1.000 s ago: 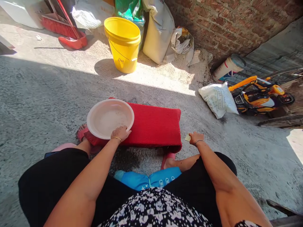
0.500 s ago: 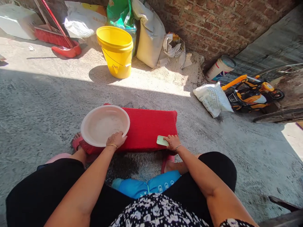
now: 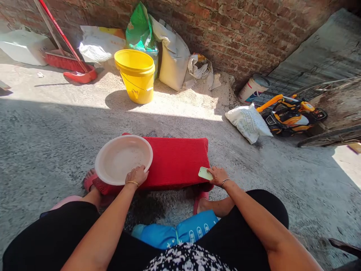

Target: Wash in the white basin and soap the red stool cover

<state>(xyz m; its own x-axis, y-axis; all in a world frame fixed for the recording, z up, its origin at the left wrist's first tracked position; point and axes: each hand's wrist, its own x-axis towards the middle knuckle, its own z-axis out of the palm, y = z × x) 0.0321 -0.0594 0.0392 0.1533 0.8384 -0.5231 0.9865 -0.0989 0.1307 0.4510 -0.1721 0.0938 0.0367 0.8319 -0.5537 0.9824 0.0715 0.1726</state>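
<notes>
A wide, pale pink plastic basin (image 3: 121, 160) rests on the left end of a low bench with a red cloth cover (image 3: 177, 158). My left hand (image 3: 137, 175) is closed on the basin's near right rim. Nothing but some specks shows inside the basin. At the bench's right end, my right hand (image 3: 219, 176) pinches a pale green, flat, phone-sized slab (image 3: 205, 173) with rounded corners and a small dark dot near its far end. The slab lies over the near right corner of the red cover; its kind is not clear.
Beyond the bench stands a yellow bucket (image 3: 135, 79), with a white sack (image 3: 173, 56) behind it. A red dustpan (image 3: 81, 75) is at the left. A filled bag (image 3: 249, 122) and toy excavator (image 3: 293, 116) are at the right. A blue bundle (image 3: 175, 229) lies between my legs.
My right hand has slid rightward with the pale green slab, toward the bench's right edge. My left hand keeps its hold on the basin rim. The view has tilted up slightly.
</notes>
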